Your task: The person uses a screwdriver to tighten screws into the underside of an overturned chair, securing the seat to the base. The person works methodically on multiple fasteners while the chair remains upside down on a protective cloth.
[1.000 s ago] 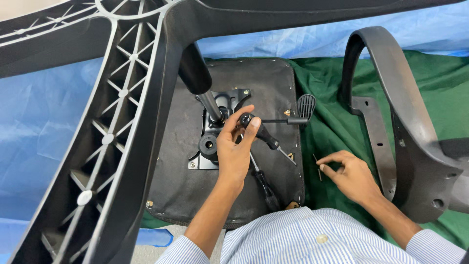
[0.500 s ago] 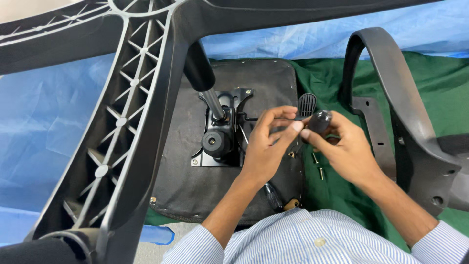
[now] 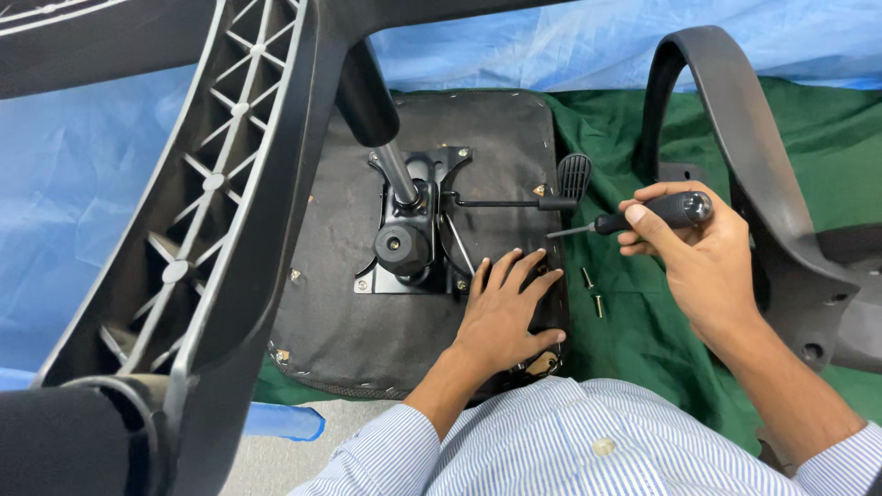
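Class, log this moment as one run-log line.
left hand: flat on seat underside | right hand: grips screwdriver | bolts: on green cloth

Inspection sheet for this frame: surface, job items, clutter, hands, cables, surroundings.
Surface: green cloth over blue sheeting.
Job's things: upturned chair seat with metal mechanism plate and lever; screwdriver; two loose bolts on the cloth.
Clutter: nothing seen.
Grippers: left hand flat on the seat underside; right hand gripping the screwdriver handle.
Cables: nothing seen.
Surroundings: chair base legs close to the camera, armrest at right.
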